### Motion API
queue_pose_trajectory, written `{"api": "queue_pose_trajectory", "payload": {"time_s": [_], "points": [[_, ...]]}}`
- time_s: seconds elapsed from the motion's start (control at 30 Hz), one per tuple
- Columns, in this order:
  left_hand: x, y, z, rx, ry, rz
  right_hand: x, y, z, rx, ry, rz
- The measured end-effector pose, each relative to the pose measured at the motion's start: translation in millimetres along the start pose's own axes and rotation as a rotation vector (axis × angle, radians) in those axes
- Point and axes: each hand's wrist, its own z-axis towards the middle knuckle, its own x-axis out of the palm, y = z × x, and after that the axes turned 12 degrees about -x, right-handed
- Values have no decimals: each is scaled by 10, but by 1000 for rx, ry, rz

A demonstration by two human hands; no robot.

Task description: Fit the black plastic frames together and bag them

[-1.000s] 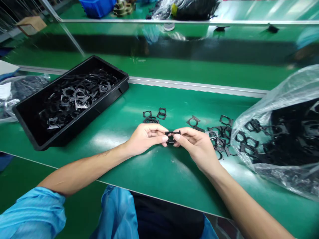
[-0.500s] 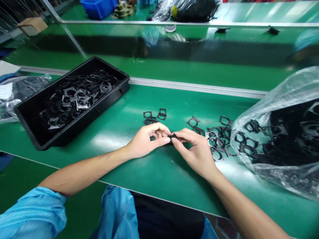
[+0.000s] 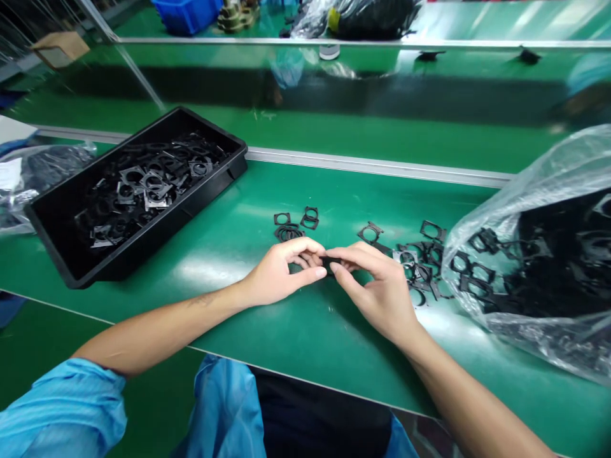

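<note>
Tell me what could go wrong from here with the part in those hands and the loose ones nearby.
The small black part is pinched between the left hand and right hand and largely covered, so it might slip or be misaligned unnoticed. The loose black frames beside the clear plastic bag resemble the cluster of frames behind the left hand, so the two groups could get mixed.

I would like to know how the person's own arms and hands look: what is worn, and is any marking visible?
The left hand and the right hand wear no visible gloves or rings. The left arm has a bright blue, wrinkled fabric sleeve, bunched up, and a faint, unclear mark on its bare part. The right arm is bare as far as it shows.
</note>
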Motion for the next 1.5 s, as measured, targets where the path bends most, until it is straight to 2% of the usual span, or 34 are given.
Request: {"api": "queue_pose_trajectory", "payload": {"time_s": [0.13, 0.37, 0.6, 0.77, 1.2, 1.27, 1.37, 1.5], "points": [[-6, 19, 4, -13, 14, -34, 6, 6, -24, -31, 12, -29], [-54, 20, 73, -49, 22, -192, 25, -12, -29, -4, 32, -35], [-9, 26, 28, 23, -46, -27, 6, -14, -8, 26, 40, -32], [-10, 31, 25, 30, -80, 12, 7, -4, -8, 86, 46, 0], [-99, -66, 27, -75, 140, -103, -26, -1, 34, 343, 47, 410], [-100, -66, 31, -85, 113, -103, -16, 7, 30, 332, 37, 377], [-94, -54, 39, -98, 52, -103, -2, 7, 24, 238, 10, 265], [-95, -52, 41, -112, 67, -106, -17, 0, 33, 147, 7, 176]]}}
